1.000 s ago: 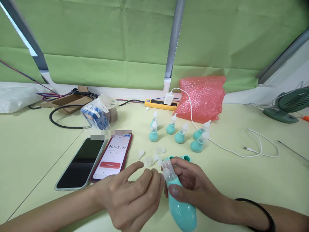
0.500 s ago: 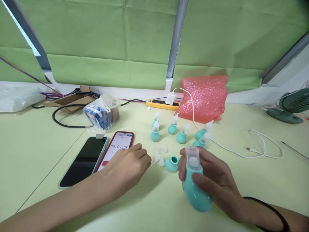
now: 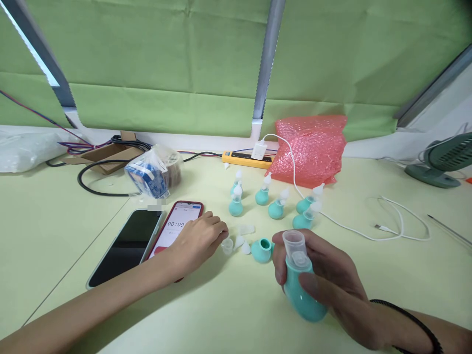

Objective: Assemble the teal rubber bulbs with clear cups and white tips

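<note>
My right hand point(image 3: 332, 280) is wrapped round a teal squeeze bulb point(image 3: 304, 297), which leans a little, its neck upward. A clear plastic tube point(image 3: 294, 243) with a whitish piece inside stands in that neck; the set looks like a nasal aspirator. My left hand point(image 3: 201, 241) is over the table beside the phones, fingers curled together and pointing down; whatever they hold is hidden. Close to its fingertips lie a small clear cup point(image 3: 227, 246), white cone tips point(image 3: 245, 247) and a clear tube point(image 3: 246, 229). An open teal bulb point(image 3: 261, 250) rests between my hands.
Several assembled aspirators point(image 3: 276, 209) stand farther back. A red phone point(image 3: 177, 223) showing a timer and a dark-screened phone point(image 3: 127, 250) lie at left. Behind are a bagged bundle point(image 3: 155, 172), a yellow power strip point(image 3: 236, 160), pink bubble wrap point(image 3: 309, 150), a white cable point(image 3: 346, 228) and a fan point(image 3: 442, 162).
My left hand has shifted slightly left and back, uncovering the small clear cup. My right hand has tipped the bulb a little, so the tube's opening shows more.
</note>
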Demonstrator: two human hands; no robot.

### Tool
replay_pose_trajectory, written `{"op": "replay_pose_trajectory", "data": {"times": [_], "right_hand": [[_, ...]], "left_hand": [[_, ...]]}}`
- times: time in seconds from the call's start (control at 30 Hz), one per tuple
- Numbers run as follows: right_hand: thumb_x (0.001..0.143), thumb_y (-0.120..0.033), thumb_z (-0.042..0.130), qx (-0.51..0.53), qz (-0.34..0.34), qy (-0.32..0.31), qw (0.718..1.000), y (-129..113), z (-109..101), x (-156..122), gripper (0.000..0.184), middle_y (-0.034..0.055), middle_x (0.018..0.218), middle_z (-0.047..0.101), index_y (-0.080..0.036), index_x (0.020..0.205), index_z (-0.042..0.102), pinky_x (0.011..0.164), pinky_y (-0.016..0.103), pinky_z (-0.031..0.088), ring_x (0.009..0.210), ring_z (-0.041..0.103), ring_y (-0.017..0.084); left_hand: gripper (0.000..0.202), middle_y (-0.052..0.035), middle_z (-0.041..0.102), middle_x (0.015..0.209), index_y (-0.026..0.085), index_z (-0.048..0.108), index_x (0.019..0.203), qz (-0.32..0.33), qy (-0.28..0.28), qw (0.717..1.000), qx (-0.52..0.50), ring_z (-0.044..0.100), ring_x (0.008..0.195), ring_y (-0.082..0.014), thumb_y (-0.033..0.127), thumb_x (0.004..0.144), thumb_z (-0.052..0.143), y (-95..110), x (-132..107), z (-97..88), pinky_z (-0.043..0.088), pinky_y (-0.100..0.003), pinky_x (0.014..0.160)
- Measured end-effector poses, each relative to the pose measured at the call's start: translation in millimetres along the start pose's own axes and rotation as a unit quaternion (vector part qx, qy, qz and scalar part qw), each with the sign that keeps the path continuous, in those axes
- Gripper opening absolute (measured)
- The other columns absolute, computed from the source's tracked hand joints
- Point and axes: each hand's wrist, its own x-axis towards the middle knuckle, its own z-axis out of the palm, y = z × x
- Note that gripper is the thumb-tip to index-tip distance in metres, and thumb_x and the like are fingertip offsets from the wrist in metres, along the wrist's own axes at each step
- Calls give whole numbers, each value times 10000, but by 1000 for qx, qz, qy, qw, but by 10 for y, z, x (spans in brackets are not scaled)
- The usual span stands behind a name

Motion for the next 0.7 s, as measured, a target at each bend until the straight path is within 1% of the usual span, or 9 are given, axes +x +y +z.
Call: {"op": "replay_pose_trajectory", "data": {"times": [0.17,0.33,0.5,0.63,0.7], "right_hand": [[834,-300,450,-4,4,-1,1000,12,4,2,265,16,793,514,-282,1098,424,543,255,376,663,432,125],[835,-307,447,-13,3,-6,1000,-8,4,-21,263,17,792,510,-278,1095,422,547,253,379,671,431,126],[837,-305,444,-20,-1,-6,1000,-4,-2,-14,268,15,796,512,-286,1102,412,558,252,392,694,442,129],[834,-306,447,-26,-1,-4,1000,12,-5,2,257,17,791,512,-278,1088,419,547,250,395,688,446,131],[834,-306,445,-30,-2,-6,1000,12,-7,4,260,18,788,508,-279,1090,413,557,256,397,697,445,136]], "left_hand": [[251,-39,579,704,156,562,774,7,2,1000,-4,501,719,-183,208,870,336,19,-14,-10,382,-270,571],[261,-45,578,710,152,558,763,-1,2,1000,1,501,722,-190,208,870,326,31,-19,-12,383,-271,550],[215,-37,568,719,154,560,770,22,-7,1000,-18,500,710,-168,200,850,365,43,-26,-41,397,-254,565],[212,-39,562,710,150,558,756,25,-7,1000,-16,501,697,-169,178,842,366,47,-33,-36,384,-250,535],[220,-40,562,703,147,557,759,25,-2,1000,-13,501,694,-169,184,848,359,46,-30,-25,384,-254,542]]}}
